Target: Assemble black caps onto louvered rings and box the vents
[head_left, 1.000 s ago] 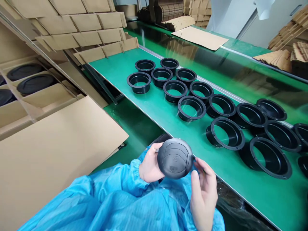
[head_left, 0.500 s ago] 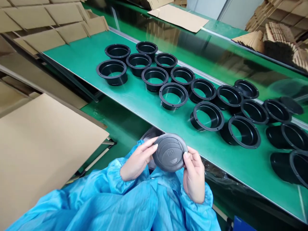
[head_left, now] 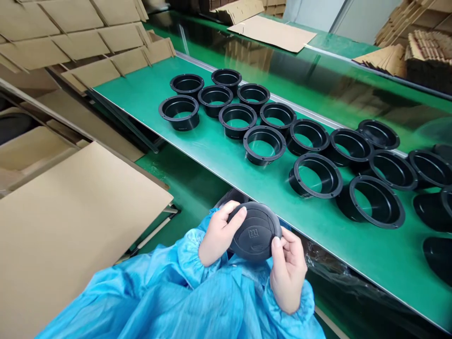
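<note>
green counter of black rings; left grip and right grip clamped on round black cover at its rim, likely light, stiff, slick plastic; rim holds best.

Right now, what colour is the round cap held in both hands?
Black cap, seen in head view.

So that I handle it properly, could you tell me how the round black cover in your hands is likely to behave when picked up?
The round black cover is probably stiff: held only at its rim by the left hand and right hand, it shows no sag. Its thin moulded look suggests lightness.
</note>
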`<state>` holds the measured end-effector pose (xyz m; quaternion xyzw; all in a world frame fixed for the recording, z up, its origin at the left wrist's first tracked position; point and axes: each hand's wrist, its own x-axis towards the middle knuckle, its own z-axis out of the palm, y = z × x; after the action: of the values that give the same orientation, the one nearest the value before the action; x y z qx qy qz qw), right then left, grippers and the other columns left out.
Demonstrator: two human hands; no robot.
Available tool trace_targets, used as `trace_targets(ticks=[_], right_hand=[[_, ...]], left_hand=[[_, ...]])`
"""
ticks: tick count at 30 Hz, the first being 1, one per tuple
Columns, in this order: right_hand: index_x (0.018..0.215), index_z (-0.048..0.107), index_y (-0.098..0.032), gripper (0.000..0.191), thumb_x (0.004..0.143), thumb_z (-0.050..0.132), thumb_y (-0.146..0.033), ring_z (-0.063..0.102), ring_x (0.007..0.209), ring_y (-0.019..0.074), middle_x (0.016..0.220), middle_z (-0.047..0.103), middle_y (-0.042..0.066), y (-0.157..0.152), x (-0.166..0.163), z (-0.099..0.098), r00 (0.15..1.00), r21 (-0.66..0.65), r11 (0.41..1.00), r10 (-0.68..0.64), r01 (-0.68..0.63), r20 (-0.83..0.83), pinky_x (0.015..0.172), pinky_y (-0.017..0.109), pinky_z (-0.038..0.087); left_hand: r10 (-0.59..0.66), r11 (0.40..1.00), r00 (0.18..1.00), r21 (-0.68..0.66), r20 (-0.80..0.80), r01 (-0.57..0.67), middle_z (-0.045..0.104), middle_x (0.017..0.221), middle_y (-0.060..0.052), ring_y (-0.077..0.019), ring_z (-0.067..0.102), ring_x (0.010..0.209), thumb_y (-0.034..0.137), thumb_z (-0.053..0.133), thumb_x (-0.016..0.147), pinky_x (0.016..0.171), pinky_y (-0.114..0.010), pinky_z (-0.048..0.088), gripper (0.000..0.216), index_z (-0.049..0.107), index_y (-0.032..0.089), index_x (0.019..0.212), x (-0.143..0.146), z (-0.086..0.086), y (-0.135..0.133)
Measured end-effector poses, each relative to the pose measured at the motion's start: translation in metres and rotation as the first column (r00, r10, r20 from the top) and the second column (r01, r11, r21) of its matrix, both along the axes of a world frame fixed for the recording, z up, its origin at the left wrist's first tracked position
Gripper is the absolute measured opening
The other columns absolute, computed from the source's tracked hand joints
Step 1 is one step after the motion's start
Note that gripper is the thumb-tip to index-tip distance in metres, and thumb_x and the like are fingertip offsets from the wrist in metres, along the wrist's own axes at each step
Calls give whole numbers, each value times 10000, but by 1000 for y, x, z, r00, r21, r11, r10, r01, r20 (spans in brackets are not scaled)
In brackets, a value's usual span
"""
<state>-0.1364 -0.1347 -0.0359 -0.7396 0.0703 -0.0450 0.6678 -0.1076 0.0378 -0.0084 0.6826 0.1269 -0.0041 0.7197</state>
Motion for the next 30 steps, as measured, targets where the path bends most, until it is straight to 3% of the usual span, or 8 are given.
trace_targets(ticks=[5, 9, 13, 18, 22, 24, 27, 30], right_hand=[[1228, 630, -158, 409, 939, 658, -446, 652, 983, 232, 1094, 692, 113, -4, 10, 1, 995, 113, 990, -81, 87, -63, 833, 338, 535], [1152, 664, -174, 355, 920, 690, -440, 643, 1030, 238, 1135, 689, 100, -11, 18, 7, 991, 188, 975, -100, 116, -91, 888, 355, 519], [1153, 669, -195, 328, 925, 691, -430, 646, 1014, 217, 1118, 700, 72, -12, 18, 9, 993, 225, 969, -85, 101, -80, 878, 332, 513], [1182, 665, -183, 368, 926, 688, -446, 648, 1011, 226, 1159, 696, 91, -10, 12, 4, 995, 161, 986, -39, 53, -92, 857, 329, 511], [1148, 682, -174, 358, 928, 679, -456, 642, 1014, 233, 1138, 698, 92, -13, 15, 4, 994, 169, 983, -53, 68, -91, 871, 339, 504], [1118, 689, -171, 342, 919, 691, -449, 639, 1007, 231, 1113, 701, 84, -17, 19, 7, 993, 192, 978, -70, 87, -94, 879, 340, 500], [1103, 691, -173, 332, 905, 709, -439, 643, 971, 220, 1089, 706, 76, -22, 24, 11, 992, 224, 970, -67, 90, -111, 861, 331, 502], [1111, 687, -182, 323, 911, 701, -435, 650, 952, 209, 1092, 707, 73, -22, 24, 13, 993, 233, 969, -57, 80, -101, 852, 324, 508]], left_hand=[[-93, 993, 996, -74, -9, 92, 719, 1031, -55, -229, 634, 993, 546, 462, 981, 896, -307, 491, 461, 721, 168, 1038, -2, 2, 6], [-209, 966, 977, -166, -35, 200, 720, 1107, -70, -258, 653, 1043, 465, 657, 893, 920, -325, 515, 376, 697, 180, 1134, -8, 9, 3], [-220, 961, 975, -182, -40, 209, 686, 1211, -77, -267, 654, 1106, 328, 814, 766, 954, -340, 533, 526, 613, 217, 1240, -12, 5, -5], [-128, 988, 990, -99, -57, 122, 701, 962, -42, -202, 647, 894, 457, 685, 871, 783, -277, 518, 312, 673, 176, 1006, -5, 0, -6], [-85, 996, 994, 15, -64, 86, 572, 674, 3, -131, 527, 664, 528, 534, 946, 623, -243, 420, 444, 597, 161, 705, 1, 5, 1], [-137, 990, 987, -29, -82, 135, 532, 606, 14, -123, 504, 593, 535, 515, 953, 574, -245, 403, 455, 580, 168, 693, 0, 8, 2], [-257, 955, 963, -177, -83, 240, 688, 835, -28, -183, 649, 764, 458, 676, 874, 674, -264, 500, 294, 659, 181, 969, -3, 10, -1], [-261, 951, 964, -185, -47, 249, 708, 1109, -76, -248, 668, 1030, 359, 786, 789, 877, -316, 533, 417, 638, 191, 1141, -7, 8, -6]])
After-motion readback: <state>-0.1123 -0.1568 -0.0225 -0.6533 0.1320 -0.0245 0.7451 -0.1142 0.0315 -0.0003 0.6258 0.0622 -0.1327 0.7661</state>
